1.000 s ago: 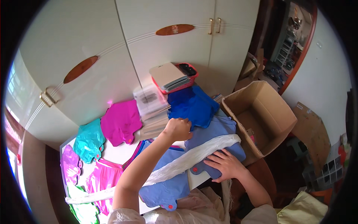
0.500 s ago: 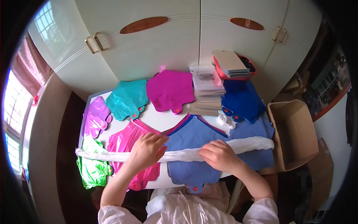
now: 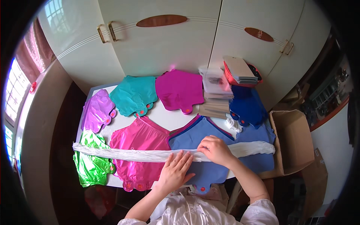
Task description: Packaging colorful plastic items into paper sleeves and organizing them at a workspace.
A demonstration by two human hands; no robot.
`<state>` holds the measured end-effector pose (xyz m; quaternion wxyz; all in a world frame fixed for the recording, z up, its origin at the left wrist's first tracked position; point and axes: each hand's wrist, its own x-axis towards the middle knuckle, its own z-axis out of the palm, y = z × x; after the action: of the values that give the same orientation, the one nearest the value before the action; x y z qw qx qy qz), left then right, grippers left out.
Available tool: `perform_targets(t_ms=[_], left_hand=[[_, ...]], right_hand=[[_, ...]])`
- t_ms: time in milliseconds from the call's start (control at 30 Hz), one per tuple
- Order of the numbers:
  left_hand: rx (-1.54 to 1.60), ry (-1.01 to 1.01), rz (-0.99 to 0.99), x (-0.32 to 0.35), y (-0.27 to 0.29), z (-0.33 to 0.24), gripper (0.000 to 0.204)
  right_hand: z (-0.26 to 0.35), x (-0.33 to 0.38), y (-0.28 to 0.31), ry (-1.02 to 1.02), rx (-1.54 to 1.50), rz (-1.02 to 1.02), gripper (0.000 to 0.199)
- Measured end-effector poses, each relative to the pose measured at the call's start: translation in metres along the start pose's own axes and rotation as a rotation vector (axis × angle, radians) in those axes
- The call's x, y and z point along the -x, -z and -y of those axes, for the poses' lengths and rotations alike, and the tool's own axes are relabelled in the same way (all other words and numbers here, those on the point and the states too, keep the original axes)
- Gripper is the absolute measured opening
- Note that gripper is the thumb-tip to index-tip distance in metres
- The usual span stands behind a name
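Observation:
A long bundle of white string (image 3: 112, 152) lies across the table from left to right, over several stacks of flat, shiny foil pieces. My left hand (image 3: 174, 170) rests flat on the bundle's middle, fingers stretched out, palm near the blue stack. Just right of it, my right hand (image 3: 214, 150) pinches at the bundle with curled fingers; the fingertips' exact hold is partly hidden. Beneath the bundle are a pink foil stack (image 3: 140, 131), a light-blue stack (image 3: 202, 135) and a bright green stack (image 3: 90, 168).
Purple (image 3: 98, 110), teal (image 3: 133, 93) and magenta (image 3: 180, 90) stacks line the table's far side, with card sheets (image 3: 213, 108) and a dark-blue stack (image 3: 246, 105). A red basket (image 3: 230, 77) holds pale cards. An open cardboard box (image 3: 292, 138) stands right; cabinet doors (image 3: 161, 48) rise behind.
My left hand has come down and right, from raised and bent to flat on the bundle. The right hand has shifted slightly up, fingers pinching. The whole view has moved a little.

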<state>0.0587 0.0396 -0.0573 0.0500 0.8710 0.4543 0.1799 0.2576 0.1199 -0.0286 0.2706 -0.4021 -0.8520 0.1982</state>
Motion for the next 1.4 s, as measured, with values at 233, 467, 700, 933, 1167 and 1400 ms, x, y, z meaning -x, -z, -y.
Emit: perform_targets(t_ms=[233, 467, 700, 933, 1167, 1400], left_hand=[[0.001, 0.019, 0.006, -0.004, 0.004, -0.003, 0.057], [0.008, -0.059, -0.154, -0.006, 0.029, -0.017, 0.043], [-0.176, 0.019, -0.168, -0.033, 0.012, -0.015, 0.054], [-0.241, 0.225, -0.102, -0.002, -0.006, 0.005, 0.06], [-0.182, 0.262, -0.029, 0.003, -0.009, 0.004, 0.063], [-0.173, 0.262, -0.021, 0.004, -0.01, 0.005, 0.064]], right_hand=[[0.016, -0.017, 0.039, -0.406, -0.861, 0.151, 0.013], [0.03, -0.022, 0.061, -0.193, -0.283, 0.303, 0.011], [0.024, -0.008, 0.06, -0.306, -0.618, 0.328, 0.013], [0.034, -0.007, 0.12, -0.292, -0.953, 0.027, 0.014], [0.012, -0.015, 0.207, -0.132, -1.276, -0.549, 0.011], [0.023, -0.019, 0.299, 0.22, -1.345, -0.74, 0.012]])
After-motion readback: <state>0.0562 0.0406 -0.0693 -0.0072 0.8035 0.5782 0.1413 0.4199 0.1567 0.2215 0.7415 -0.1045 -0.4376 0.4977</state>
